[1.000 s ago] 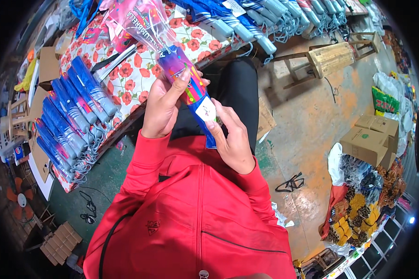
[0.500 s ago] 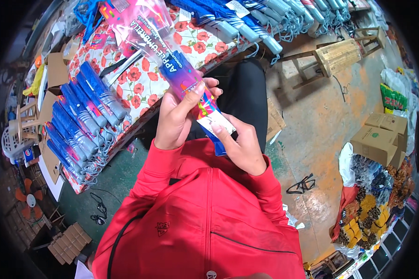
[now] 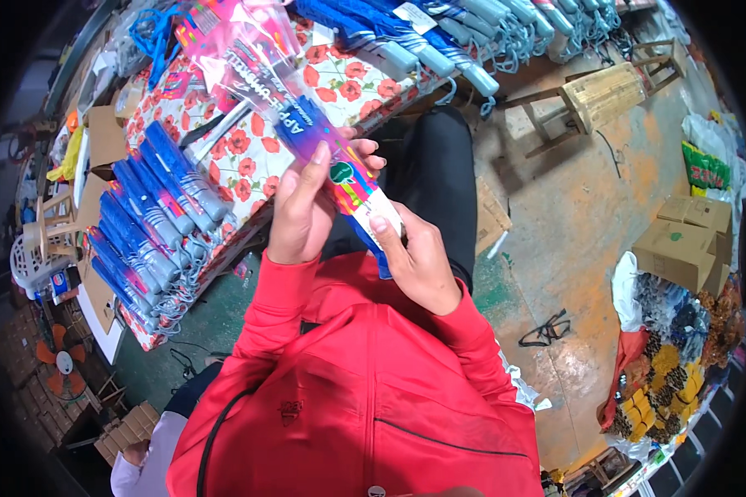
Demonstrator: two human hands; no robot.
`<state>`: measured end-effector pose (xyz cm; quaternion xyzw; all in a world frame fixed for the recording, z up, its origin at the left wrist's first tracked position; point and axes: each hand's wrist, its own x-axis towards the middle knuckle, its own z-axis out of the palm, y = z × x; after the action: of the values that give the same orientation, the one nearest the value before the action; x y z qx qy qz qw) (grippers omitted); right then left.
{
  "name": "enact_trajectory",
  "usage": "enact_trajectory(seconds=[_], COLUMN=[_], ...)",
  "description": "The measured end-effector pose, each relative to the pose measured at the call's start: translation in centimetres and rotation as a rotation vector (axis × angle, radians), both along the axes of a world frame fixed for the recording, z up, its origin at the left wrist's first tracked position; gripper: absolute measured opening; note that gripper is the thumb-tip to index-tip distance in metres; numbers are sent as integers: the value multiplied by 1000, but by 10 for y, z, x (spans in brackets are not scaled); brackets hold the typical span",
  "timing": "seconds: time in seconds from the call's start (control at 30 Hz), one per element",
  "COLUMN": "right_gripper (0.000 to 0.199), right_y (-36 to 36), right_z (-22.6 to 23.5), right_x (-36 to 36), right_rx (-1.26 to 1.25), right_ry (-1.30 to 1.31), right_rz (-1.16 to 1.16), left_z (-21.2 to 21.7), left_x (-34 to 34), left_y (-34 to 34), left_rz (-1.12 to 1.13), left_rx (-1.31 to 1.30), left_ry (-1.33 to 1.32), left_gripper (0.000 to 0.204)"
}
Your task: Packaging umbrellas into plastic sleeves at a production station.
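Observation:
Both my hands hold a folded blue and purple umbrella (image 3: 319, 145) that sits inside a clear plastic sleeve (image 3: 249, 54) with pink print. My left hand (image 3: 302, 207) wraps the middle of the umbrella, fingers on its top side. My right hand (image 3: 419, 257) grips the lower end, thumb pressed on the white card label (image 3: 373, 203). The sleeve's open end points up and left over the table with the red flower cloth (image 3: 249, 145).
Rows of blue folded umbrellas (image 3: 153, 224) lie along the table's left edge, and more (image 3: 439, 41) lie at its far end. A wooden stool (image 3: 601, 95) stands on the concrete floor to the right. Cardboard boxes (image 3: 684, 244) and piled goods (image 3: 680, 348) sit at the far right. Another person's hand (image 3: 133, 451) shows at lower left.
The umbrella in its sleeve has slid slightly up and left in my hands. My right thumb has shifted onto the label. The view has drifted a little.

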<state>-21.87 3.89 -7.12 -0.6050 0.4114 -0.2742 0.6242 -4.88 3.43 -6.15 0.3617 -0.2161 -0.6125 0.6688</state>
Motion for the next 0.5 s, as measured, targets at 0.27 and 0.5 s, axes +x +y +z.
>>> enact_trajectory(seconds=[0.27, 0.5], right_gripper=[43, 44], right_y=[9, 4], right_z=[-7, -17], right_x=[8, 7], right_rx=[-319, -288], right_ry=[179, 141], right_rz=[-7, 75], left_z=[1, -5], left_x=[-8, -6], left_y=[-5, -3], left_rz=[156, 163], left_rx=[40, 17], left_ry=[-71, -41], left_gripper=[38, 39])
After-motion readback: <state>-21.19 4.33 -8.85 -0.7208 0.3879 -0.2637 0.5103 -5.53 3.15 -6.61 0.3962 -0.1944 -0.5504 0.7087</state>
